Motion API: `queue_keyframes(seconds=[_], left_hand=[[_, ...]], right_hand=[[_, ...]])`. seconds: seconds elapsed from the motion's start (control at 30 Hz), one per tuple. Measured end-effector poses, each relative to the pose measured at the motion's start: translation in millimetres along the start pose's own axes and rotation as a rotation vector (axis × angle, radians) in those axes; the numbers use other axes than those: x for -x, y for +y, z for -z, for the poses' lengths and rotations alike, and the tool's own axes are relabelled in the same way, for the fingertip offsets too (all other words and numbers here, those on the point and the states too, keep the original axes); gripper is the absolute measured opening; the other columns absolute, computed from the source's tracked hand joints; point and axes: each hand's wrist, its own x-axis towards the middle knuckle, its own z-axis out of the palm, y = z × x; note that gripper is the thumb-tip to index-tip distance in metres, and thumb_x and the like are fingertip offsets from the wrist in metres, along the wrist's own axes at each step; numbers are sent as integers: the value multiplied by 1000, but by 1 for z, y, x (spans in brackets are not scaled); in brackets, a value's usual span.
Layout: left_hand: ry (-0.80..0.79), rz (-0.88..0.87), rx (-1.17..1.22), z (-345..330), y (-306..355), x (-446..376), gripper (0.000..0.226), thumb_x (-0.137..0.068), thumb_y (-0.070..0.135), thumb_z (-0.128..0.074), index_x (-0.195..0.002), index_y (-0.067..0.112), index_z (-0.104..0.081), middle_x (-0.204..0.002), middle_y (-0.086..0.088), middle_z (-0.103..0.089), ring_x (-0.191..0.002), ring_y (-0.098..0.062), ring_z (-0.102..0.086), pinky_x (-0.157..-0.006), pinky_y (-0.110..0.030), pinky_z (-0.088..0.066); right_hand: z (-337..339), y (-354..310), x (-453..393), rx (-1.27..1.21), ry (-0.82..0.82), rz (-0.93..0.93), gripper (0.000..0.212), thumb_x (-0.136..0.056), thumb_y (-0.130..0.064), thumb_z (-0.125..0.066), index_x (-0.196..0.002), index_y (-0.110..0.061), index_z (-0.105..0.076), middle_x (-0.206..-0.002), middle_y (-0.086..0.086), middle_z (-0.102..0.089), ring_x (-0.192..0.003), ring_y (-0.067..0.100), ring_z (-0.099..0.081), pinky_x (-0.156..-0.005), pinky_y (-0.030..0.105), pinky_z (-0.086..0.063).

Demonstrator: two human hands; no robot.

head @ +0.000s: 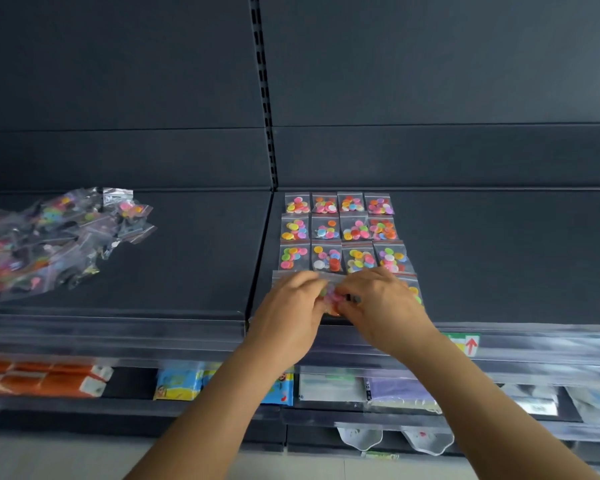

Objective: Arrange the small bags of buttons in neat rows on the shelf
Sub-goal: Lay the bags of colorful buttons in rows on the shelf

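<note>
a small bag of buttons [336,299] sits near the front edge of the shelf [499,258], pinched between the left hand [291,313] and right hand [378,306], both with fingers curled on it. three neat rows of bags [342,232] run back toward the shelf's rear edge. judging by this, a fourth row is being laid; next the bag needs squaring with its neighbours, then another from the loose pile [56,237] at the shelf's left end.
</note>
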Motion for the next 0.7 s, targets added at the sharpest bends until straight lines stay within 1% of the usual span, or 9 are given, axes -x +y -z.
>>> queue_keyframes(seconds=[0.1,0.2,0.3,0.37,0.47,0.53,0.6,0.7], left_hand=[[1,40,-2,0,-6,3,32,-96,17,-49,-126,12,-59,-128,4,-54,-115,-13,-49,-92,-21,-38],[-19,44,19,-1,-8,4,33,-97,17,-48,-128,14,-57,-127,5,-55,-115,-11,-49,-91,-17,-35],[-17,46,42,2,-9,5,34,-97,17,-48,-129,13,-56,-130,5,-54,-117,-12,-49,-93,-16,-34],[3,48,33,6,-11,7,36,-97,18,-48,-132,13,-53,-133,5,-52,-120,-12,-47,-96,-17,-33],[49,64,17,19,-20,10,38,-97,21,-47,-135,15,-50,-137,6,-48,-123,-11,-44,-97,-16,-31],[92,94,-9,32,-34,15,43,-97,25,-47,-139,18,-45,-142,6,-44,-129,-10,-39,-103,-19,-29],[128,108,-64,43,-47,18,47,-97,29,-47,-142,20,-40,-145,6,-40,-133,-11,-34,-108,-21,-25],[176,156,-119,65,-78,28,49,-96,33,-47,-143,22,-37,-148,6,-36,-137,-12,-29,-110,-23,-21]], right_hand=[[0,-1,-2,26,-11,-7,20,-93,-31,-53,-100,-21,-68,-101,-5,-65,-103,17,-49,-86,26,-42],[0,-1,-3,58,-20,-4,21,-93,-30,-51,-101,-22,-69,-105,-6,-65,-105,16,-49,-88,25,-41],[2,-3,-7,84,-29,-12,21,-93,-31,-50,-101,-20,-67,-106,-4,-65,-106,17,-48,-92,24,-37],[4,-9,-12,73,-22,-17,22,-92,-30,-52,-107,-20,-65,-112,-3,-64,-110,19,-47,-93,28,-39],[7,-24,-22,56,-12,16,36,-91,-30,-56,-125,-24,-56,-126,-4,-59,-119,19,-46,-97,31,-39],[5,-42,-33,51,-2,67,45,-91,-33,-56,-134,-25,-48,-134,-5,-54,-126,18,-42,-103,31,-36],[2,-57,-42,61,23,107,53,-91,-36,-55,-140,-25,-40,-140,-6,-47,-131,16,-37,-108,30,-30],[-8,-88,-62,57,37,173,61,-91,-41,-52,-145,-25,-30,-146,-6,-40,-136,15,-30,-112,29,-21]])
